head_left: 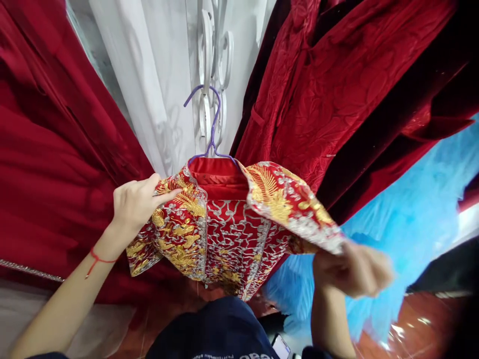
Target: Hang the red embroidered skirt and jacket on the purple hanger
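A red jacket (183, 234) with gold and silver embroidery hangs in front of me on a purple hanger (215, 122). The hanger's hook is up at the white rings; whether it rests on one I cannot tell. My left hand (136, 199), with a red string bracelet (98, 259) on the wrist, is closed on the jacket's left shoulder, thumb on the embroidery. Out to the right, my right hand (354, 269) is blurred but closed around the end of the other sleeve, pulling it taut. The red lining shows at the open collar.
White rings (205, 50) hang in a column before a white cloth (145, 75). Red garments (56, 139) hang on the left, and a red patterned dress (318, 94) on the right. Blue tulle (404, 214) spreads below it. A phone (280, 345) lies low, near my body.
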The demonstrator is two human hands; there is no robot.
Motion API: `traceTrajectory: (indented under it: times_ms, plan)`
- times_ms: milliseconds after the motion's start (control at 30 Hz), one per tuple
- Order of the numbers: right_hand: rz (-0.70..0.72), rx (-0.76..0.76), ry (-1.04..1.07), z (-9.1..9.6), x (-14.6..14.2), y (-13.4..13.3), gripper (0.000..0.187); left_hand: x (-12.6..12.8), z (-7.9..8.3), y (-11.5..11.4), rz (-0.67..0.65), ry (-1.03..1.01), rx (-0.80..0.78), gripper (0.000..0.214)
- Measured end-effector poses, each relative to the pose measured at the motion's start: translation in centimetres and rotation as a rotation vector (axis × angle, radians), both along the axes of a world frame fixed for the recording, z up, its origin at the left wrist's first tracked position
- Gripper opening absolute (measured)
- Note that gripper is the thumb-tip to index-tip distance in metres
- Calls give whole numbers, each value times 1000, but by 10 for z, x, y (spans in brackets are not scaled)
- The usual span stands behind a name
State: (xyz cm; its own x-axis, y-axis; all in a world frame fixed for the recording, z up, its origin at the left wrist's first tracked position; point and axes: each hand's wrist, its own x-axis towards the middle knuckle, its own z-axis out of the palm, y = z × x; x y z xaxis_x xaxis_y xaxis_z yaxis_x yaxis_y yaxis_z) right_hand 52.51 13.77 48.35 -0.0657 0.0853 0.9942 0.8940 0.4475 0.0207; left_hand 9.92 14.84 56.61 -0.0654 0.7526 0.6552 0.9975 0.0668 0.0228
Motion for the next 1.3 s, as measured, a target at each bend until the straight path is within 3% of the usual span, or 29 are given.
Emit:
traceTrajectory:
  times_ms: [33, 100, 200, 267, 367, 500, 567, 633, 767, 833, 967, 1067, 1133, 1233, 1300]
  plan:
    - [-2, -60, -156, -20, -5, -9, 9, 2, -1, 0, 16, -13, -16, 54]
    - [17, -113, -268, -53, -21, -20, 14, 5, -1, 1, 34, -32, -30, 51]
    - [-151, -160, -106, -77, -37, -13, 33, 6, -2, -2, 32, -35, -22, 52]
    - [-333, -272, 154, -79, -33, -1, 43, 6, -2, -6, 17, -30, -5, 53]
    - [-512, -621, 455, -78, -20, 10, 43, 7, -1, -14, 13, -22, 26, 56]
    - [-524, -1139, 372, -77, -21, 6, 29, 12, 2, -22, 27, -16, 30, 54]
    - [-505, -1232, 266, -72, -19, 2, 28, 13, 3, -24, 39, -17, 29, 54]
    - [-565, -1133, 248, -63, -9, -1, 27, 12, 4, -23, 44, -22, 30, 55]
    - [-676, -771, 419, -54, 13, -1, 26, 6, 1, -19, 14, -37, 43, 54]
    - [-643, -776, 454, -62, 11, -1, 26, 5, -1, -17, 2, -43, 46, 53]
    - [-541, -952, 343, -77, 9, -13, 19, 5, -3, -12, -4, -74, 34, 50]
    - [-710, -761, 364, -69, 25, -28, 20, 4, -2, -10, -56, -132, 11, 47]
    - [-760, -625, 484, -61, 30, -34, 23, 3, -2, -9, -83, -150, -1, 48]
    - [-614, -668, 709, -64, 22, -32, 25, 2, -3, -8, -71, -122, -11, 50]
    - [-572, -747, 715, -70, 19, -30, 20, 1, -4, -6, -39, -91, -32, 51]
